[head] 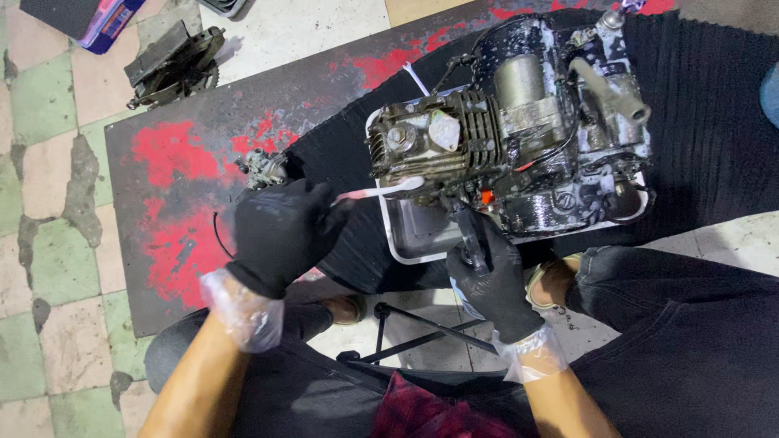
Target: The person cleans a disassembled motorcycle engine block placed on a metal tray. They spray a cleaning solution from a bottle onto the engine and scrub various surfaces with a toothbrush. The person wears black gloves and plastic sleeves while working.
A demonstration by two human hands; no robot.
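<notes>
Clasping a white brush, left hand scrubs engine; right hand grips its lever.

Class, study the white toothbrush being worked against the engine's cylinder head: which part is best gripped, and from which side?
Grip the toothbrush by its handle end, coming from the left, where the left hand has it. The bristle head lies against the finned engine, so only the slim handle projects free, level and clear of the metal tray.

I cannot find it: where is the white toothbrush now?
In the head view, the white toothbrush is in the gloved left hand, bristles against the grimy engine.
</notes>
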